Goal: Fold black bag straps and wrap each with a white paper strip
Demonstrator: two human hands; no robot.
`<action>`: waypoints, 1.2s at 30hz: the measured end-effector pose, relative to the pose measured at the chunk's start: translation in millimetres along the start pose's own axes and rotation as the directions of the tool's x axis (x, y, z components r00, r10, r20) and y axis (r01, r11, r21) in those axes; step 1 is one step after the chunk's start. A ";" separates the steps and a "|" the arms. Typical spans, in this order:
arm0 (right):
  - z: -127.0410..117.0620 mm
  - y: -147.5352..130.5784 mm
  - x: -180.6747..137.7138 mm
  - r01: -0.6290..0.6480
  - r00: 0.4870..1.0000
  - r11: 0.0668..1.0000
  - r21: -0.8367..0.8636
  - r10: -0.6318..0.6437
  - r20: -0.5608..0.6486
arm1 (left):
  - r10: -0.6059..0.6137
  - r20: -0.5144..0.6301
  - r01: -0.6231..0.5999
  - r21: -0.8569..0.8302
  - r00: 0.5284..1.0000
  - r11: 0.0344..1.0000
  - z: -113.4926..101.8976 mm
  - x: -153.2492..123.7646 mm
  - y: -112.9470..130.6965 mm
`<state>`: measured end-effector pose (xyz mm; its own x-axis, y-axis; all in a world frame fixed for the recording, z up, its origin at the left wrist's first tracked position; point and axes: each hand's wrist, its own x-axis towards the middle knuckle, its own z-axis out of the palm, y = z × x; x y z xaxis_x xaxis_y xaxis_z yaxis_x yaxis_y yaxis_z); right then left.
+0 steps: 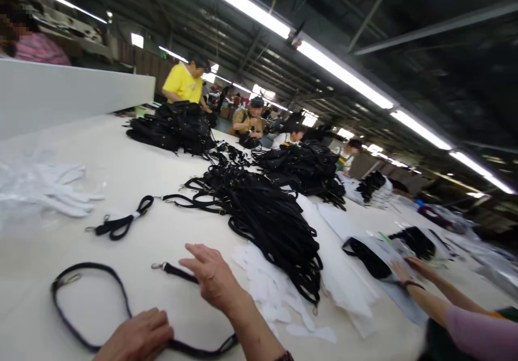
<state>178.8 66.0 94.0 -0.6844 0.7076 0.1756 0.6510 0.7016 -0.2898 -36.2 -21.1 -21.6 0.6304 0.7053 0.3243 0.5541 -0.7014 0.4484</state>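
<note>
A long black strap (117, 274) with metal snap hooks lies in a loop on the pale table. My left hand (140, 334) is closed over its lower stretch, knuckles up, with its fingertips hidden. Above the strap's other end, beside a snap hook (157, 266), my right hand (214, 277) has its fingers stretched and apart. Part of the strap passes behind that hand, and I cannot tell whether they touch. Farther up, a folded black strap (125, 223) is bound with a white band. A big heap of black straps (267, 210) lies just beyond my right hand.
White cut pieces (271, 285) lie right of my hands, and clear plastic with white gloves (60, 188) sits at left. Piles of black bags (174, 126) stand farther back. At right, a co-worker's hands (408, 272) touch a bagged black item. Several people work beyond.
</note>
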 end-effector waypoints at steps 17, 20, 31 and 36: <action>26.5 41.7 -97.9 -0.729 0.680 0.672 -0.128 0.732 -0.034 | -0.132 0.058 0.135 -0.037 0.990 0.990 -4.2 -5.8 5.0; 26.6 39.6 -93.2 -0.718 0.693 0.690 -0.095 0.721 0.002 | -0.138 0.103 0.144 -0.052 0.985 0.988 -3.7 -8.0 2.1; 83.2 -19.9 -5.5 -0.377 0.924 0.909 0.175 0.382 0.006 | -0.131 -0.023 0.132 0.070 0.991 0.989 -1.3 14.8 13.9; 96.6 -32.2 -2.5 -0.225 0.974 0.925 0.305 0.221 0.048 | -0.165 -0.104 0.172 0.056 0.981 0.984 8.0 11.6 11.3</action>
<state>127.8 33.6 12.1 -0.5382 0.8406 0.0618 0.6563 0.4639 -0.5950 -18.3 -21.7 -19.4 0.4704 0.8182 0.3305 0.6837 -0.5747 0.4497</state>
